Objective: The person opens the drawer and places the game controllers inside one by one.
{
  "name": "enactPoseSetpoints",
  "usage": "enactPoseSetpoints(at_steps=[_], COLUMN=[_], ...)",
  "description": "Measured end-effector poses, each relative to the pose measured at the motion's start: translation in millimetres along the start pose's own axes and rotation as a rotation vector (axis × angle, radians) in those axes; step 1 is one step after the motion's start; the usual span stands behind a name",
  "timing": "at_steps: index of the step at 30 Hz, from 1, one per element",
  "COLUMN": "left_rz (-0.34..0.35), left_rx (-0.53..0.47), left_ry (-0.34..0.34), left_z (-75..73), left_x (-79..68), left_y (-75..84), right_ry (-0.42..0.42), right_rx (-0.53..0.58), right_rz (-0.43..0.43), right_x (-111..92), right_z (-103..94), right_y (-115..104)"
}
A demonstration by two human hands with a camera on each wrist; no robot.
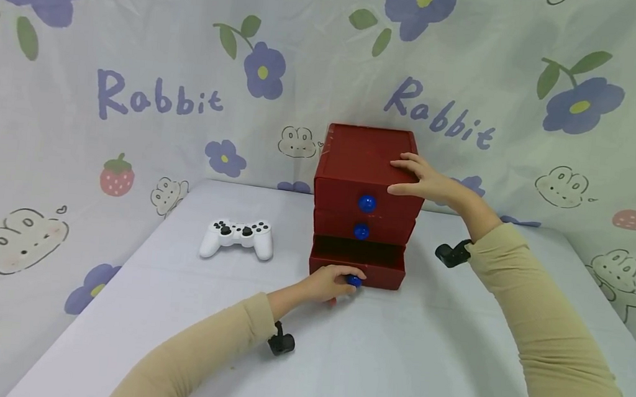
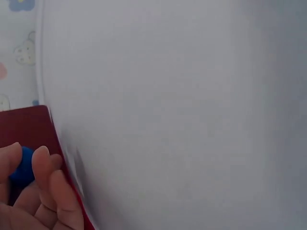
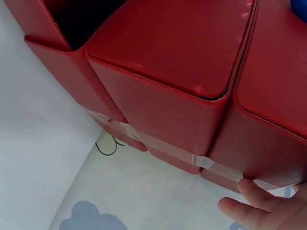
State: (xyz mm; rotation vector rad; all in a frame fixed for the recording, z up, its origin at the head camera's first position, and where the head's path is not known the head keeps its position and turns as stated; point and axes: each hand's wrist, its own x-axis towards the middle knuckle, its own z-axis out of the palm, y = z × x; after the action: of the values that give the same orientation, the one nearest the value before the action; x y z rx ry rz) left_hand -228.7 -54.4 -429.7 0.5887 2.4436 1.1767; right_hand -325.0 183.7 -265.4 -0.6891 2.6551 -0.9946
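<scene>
A red cabinet (image 1: 363,152) of three stacked drawers stands toward the back of the table. Its bottom drawer (image 1: 384,278) is pulled out, and the part of its inside that shows is dark. My left hand (image 1: 323,284) pinches the blue knob (image 1: 354,280) of that drawer between thumb and fingers; the left wrist view shows the knob (image 2: 23,167) between the fingertips. My right hand (image 1: 430,183) rests at the top right side of the cabinet, fingers spread. In the right wrist view, its fingertips (image 3: 249,191) are by the side wall, near clear tape. The two upper drawers are closed.
A white game controller (image 1: 239,236) lies left of the cabinet on the white table (image 1: 372,358). A small red bit (image 1: 333,301) shows just below my left hand. Behind hangs a printed curtain (image 1: 318,49). Black wrist cameras (image 1: 282,341) hang under both forearms.
</scene>
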Motion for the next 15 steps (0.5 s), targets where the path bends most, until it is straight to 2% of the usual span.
enactPoseSetpoints(at_steps=[4, 10, 15], left_rz=[-0.006, 0.03, 0.02], left_rx=[-0.019, -0.009, -0.041], left_ry=[-0.014, -0.038, -0.04], left_z=[2.7, 7.1, 10.5], left_x=[-6.6, -16.6, -21.9], left_y=[1.1, -0.6, -0.9], right_ry=[0.007, 0.008, 0.003], right_rx=[-0.007, -0.005, -0.007], right_rz=[-0.003, 0.003, 0.0], right_x=[-2, -1, 0], right_z=[0.0, 0.3, 0.0], right_y=[-2, 0, 3])
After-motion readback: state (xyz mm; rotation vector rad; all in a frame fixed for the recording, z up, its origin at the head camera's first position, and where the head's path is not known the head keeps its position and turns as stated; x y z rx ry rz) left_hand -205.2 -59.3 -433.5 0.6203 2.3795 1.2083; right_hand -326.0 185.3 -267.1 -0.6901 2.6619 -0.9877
